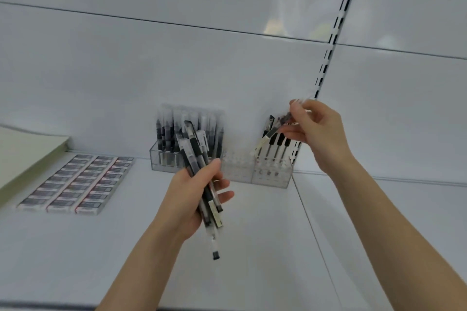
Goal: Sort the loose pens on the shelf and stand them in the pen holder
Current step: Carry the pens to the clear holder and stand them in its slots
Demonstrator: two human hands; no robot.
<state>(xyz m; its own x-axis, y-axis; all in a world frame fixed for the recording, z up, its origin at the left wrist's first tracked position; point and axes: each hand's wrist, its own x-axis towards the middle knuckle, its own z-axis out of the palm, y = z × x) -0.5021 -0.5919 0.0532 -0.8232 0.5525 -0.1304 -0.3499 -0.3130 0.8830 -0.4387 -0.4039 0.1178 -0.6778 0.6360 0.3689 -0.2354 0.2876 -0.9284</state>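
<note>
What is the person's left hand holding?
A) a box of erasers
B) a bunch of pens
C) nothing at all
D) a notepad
B: the left hand grips a bunch of pens, its fingers curled round them, while the right hand pinches a single pen above the clear pen holder.

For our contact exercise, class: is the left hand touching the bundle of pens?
Touching. The head view shows the left hand with its fingers and thumb curled round the bundle of pens.
</note>
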